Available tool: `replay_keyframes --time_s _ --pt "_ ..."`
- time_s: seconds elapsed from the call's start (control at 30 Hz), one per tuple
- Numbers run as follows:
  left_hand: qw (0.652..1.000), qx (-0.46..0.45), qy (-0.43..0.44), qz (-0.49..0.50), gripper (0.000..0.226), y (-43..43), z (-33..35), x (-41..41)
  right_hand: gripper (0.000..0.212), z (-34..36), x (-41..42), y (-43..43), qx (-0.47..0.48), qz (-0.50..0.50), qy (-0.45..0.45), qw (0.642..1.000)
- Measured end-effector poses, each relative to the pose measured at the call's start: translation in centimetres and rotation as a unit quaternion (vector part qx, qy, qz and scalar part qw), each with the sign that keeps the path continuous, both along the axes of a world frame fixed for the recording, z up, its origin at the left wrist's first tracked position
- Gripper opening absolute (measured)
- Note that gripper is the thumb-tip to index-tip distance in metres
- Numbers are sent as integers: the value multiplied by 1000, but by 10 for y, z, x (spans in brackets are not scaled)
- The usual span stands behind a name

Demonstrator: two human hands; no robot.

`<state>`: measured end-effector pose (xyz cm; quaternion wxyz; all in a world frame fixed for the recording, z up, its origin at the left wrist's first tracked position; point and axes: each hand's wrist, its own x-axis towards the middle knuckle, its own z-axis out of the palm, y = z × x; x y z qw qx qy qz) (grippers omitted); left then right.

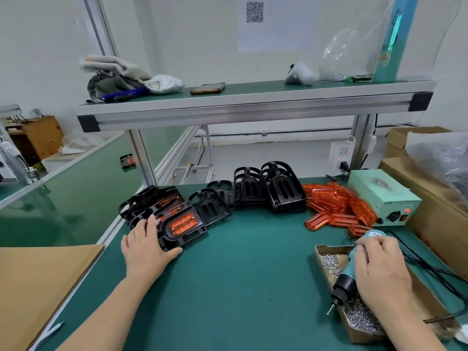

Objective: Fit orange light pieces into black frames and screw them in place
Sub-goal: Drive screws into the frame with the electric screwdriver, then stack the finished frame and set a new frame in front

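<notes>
At a green-matted counter (240, 274), a worker's left grip (145, 245) lies flat, fingers straight, steadying a black frame (187, 240) whose orange light piece (182, 225) is already seated. The right grip (379, 269) is wrapped round an electric screwdriver (344, 282), its bit angled down just outside a cardboard screw box (319, 252), possibly carrying a screw. Empty frames (268, 191) and loose orange pieces (331, 206) wait within reach, under an aluminium shelf (253, 107) against a white wall.

Green table (240, 274), black frames (281, 191), orange light pieces (329, 201), teal screwdriver (354, 259), pale-green box (379, 196)
</notes>
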<state>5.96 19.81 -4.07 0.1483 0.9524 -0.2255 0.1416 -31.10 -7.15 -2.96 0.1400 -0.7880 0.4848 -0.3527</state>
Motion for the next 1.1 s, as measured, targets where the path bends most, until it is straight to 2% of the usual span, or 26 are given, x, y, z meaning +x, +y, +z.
replay_keyframes --time_s 0.4,0.6,0.67,0.77,0.87,0.97,1.03,1.1 --pt "1000 26 12 4 128 -8 3 12 19 1 -1 2 6 8 -29 1000" --pt "999 41 10 -22 134 -8 2 7 13 -1 -1 2 -8 7 -48 999" --pt "999 47 9 -25 135 -7 3 7 20 1 0 2 -24 11 -37 999" --pt "998 45 9 -31 131 -8 2 6 45 4 -2 6 -33 43 -27 998" --pt "999 25 -4 -40 119 -13 2 2 47 6 -1 8 -49 94 -13 994" --pt "996 5 -46 -79 95 -28 6 -6 49 14 9 8 -66 159 38 984" --pt "991 -1 -65 -115 75 -43 10 -13 54 21 23 6 -59 199 141 968" --pt "986 0 -67 -150 60 -60 14 -19 57 24 40 5 -31 222 266 938"
